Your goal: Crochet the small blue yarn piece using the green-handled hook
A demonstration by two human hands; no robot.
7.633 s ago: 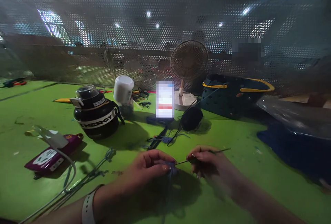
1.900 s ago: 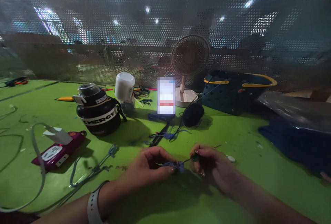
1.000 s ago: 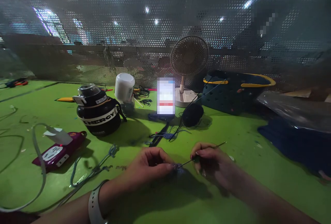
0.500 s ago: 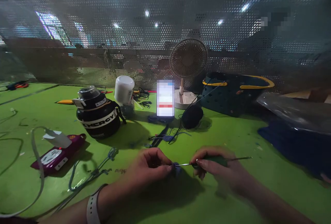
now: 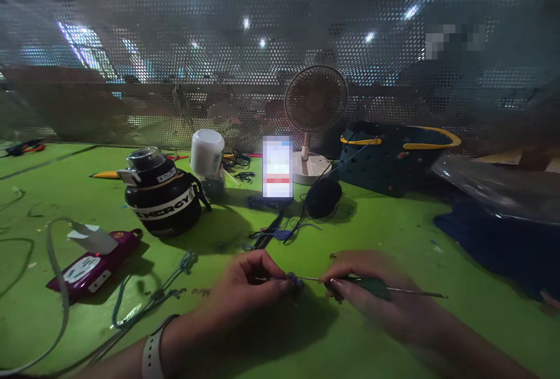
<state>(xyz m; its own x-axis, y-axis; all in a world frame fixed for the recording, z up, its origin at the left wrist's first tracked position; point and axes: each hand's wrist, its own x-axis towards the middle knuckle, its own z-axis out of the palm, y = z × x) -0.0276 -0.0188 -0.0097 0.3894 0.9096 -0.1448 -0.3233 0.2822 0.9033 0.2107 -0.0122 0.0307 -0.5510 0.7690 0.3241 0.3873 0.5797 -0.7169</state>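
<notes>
Between the thumb and forefinger of my left hand [image 5: 249, 285] is pinched a small piece of bluish-purple crochet work [image 5: 296, 280]. My right hand [image 5: 371, 291] is closed around the green handle of a crochet hook [image 5: 370, 287]. The hook's thin metal shaft reaches left to the crochet piece and seems to pass into it; its tip is partly hidden by my left fingers. Another metal end sticks out behind the handle to the right. Beyond my hands lie a dark ball of yarn [image 5: 322, 197] and a flat blue crocheted scrap [image 5: 282, 234].
A lit phone [image 5: 277, 168] stands before a small fan [image 5: 315, 99]. To the left are a black flask [image 5: 164, 198], a white-lidded jar [image 5: 207, 153] and a purple power strip [image 5: 94, 268] with cords. On the right, a dark basket [image 5: 385, 163] stands near dark blue cloth [image 5: 485, 251].
The hook's handle and rear shaft have tilted, the rear end now lower and farther right. Its front shaft sits deeper at the crochet piece. The view has shifted slightly.
</notes>
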